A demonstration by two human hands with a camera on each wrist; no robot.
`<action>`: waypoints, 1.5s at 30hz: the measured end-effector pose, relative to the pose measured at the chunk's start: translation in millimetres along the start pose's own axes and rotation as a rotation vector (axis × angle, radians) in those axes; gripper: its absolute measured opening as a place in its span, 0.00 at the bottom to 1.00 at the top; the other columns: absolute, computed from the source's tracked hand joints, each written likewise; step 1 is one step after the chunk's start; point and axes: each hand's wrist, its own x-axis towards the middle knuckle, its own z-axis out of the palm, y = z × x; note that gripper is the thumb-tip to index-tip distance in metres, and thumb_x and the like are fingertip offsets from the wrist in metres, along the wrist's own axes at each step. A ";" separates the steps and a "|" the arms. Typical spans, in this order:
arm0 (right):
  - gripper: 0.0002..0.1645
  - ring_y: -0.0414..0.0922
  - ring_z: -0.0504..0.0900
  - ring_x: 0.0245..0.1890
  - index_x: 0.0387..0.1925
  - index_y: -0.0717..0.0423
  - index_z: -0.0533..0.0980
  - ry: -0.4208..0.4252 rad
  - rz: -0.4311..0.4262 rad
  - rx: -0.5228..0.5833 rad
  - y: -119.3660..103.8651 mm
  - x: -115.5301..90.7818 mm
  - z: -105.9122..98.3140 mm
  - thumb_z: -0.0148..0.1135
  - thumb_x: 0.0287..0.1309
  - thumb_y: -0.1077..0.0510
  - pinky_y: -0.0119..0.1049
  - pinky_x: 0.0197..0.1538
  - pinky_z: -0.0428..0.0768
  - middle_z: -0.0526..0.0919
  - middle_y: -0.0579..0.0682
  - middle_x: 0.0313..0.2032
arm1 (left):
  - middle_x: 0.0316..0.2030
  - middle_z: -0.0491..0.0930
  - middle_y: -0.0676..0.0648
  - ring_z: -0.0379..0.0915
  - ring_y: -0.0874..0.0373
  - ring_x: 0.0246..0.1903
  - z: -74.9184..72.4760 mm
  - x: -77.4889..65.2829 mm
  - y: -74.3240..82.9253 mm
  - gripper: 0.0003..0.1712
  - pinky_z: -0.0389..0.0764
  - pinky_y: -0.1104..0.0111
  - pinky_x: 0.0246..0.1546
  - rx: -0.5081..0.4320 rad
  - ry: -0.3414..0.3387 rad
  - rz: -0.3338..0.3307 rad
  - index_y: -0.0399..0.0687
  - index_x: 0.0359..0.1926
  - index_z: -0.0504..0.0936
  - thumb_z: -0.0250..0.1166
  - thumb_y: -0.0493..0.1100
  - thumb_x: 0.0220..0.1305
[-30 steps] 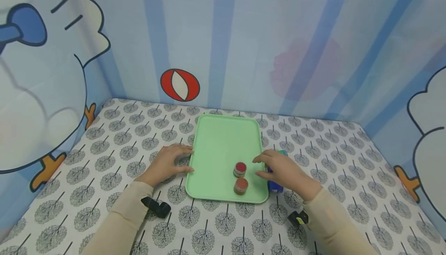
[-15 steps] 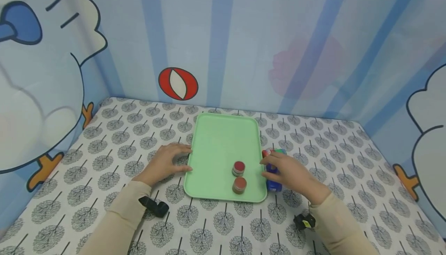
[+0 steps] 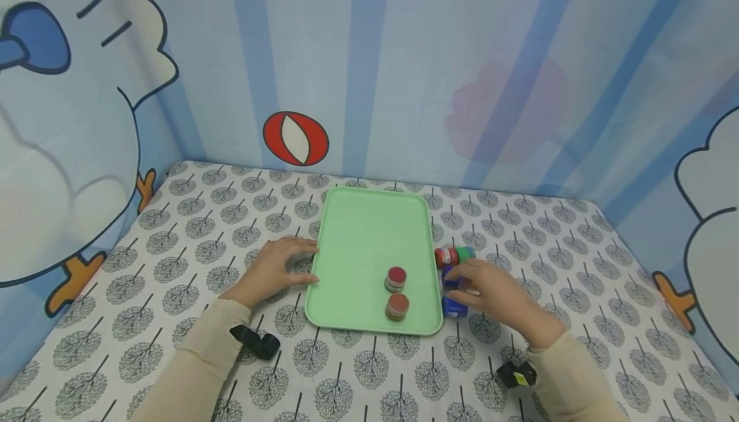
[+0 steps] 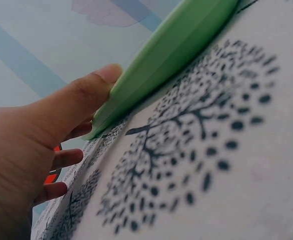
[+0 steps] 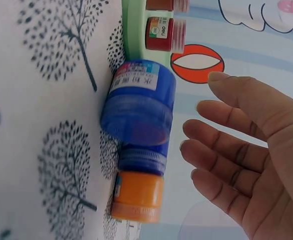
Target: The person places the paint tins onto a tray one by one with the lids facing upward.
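My left hand rests at the left edge of a green tray, its thumb and fingertips touching the rim. In the left wrist view the thumb lies against the tray's outer wall. A red paint jar and a brownish-red one stand on the tray. My right hand is held over paint jars just outside the tray's right edge, fingers loosely bent and apart from them. Beneath it are a blue jar with a white label, another blue jar and an orange jar.
Beyond the right hand, a red jar and a green jar sit beside the tray. A tree-patterned cloth covers the table. A blue striped curtain with cartoon prints hangs behind it.
My right hand has drawn back to the right, away from the tray's edge, uncovering more of the red, green and blue jars. My left hand stays at the tray's rim.
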 end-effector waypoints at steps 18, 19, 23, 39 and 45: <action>0.21 0.35 0.77 0.32 0.44 0.54 0.80 -0.089 0.133 0.060 10.2 -18.8 1.3 0.72 0.49 0.51 0.26 0.33 0.75 0.83 0.41 0.36 | 0.61 0.77 0.47 0.70 0.46 0.62 1.9 0.4 -2.5 0.34 0.66 0.43 0.63 0.013 0.018 0.025 0.50 0.56 0.80 0.74 0.57 0.48; 0.21 0.35 0.77 0.32 0.45 0.54 0.80 -0.096 0.140 0.062 11.1 -19.5 2.2 0.72 0.48 0.51 0.26 0.33 0.75 0.83 0.41 0.36 | 0.61 0.77 0.47 0.70 0.46 0.62 1.9 0.5 -2.3 0.34 0.66 0.43 0.63 0.012 0.017 0.026 0.50 0.56 0.80 0.74 0.57 0.48; 0.23 0.35 0.76 0.32 0.46 0.54 0.79 -0.123 0.164 0.085 15.5 -21.1 7.3 0.72 0.48 0.51 0.26 0.32 0.75 0.83 0.41 0.35 | 0.61 0.77 0.47 0.70 0.46 0.62 2.2 0.9 -1.4 0.34 0.66 0.43 0.63 0.016 0.013 0.024 0.50 0.56 0.80 0.73 0.57 0.48; 0.23 0.34 0.75 0.30 0.47 0.55 0.79 -0.145 0.158 0.105 17.4 -19.6 11.4 0.71 0.49 0.50 0.28 0.33 0.75 0.81 0.41 0.30 | 0.61 0.77 0.47 0.70 0.45 0.62 0.7 0.9 -2.5 0.34 0.65 0.42 0.63 0.004 0.015 0.025 0.50 0.57 0.80 0.74 0.57 0.48; 0.23 0.34 0.76 0.30 0.48 0.55 0.79 -0.155 0.182 0.105 18.0 -19.9 10.1 0.71 0.50 0.52 0.28 0.34 0.76 0.82 0.42 0.31 | 0.60 0.77 0.46 0.70 0.45 0.62 0.9 0.8 -1.2 0.34 0.66 0.42 0.62 0.009 0.013 0.023 0.50 0.57 0.80 0.74 0.56 0.48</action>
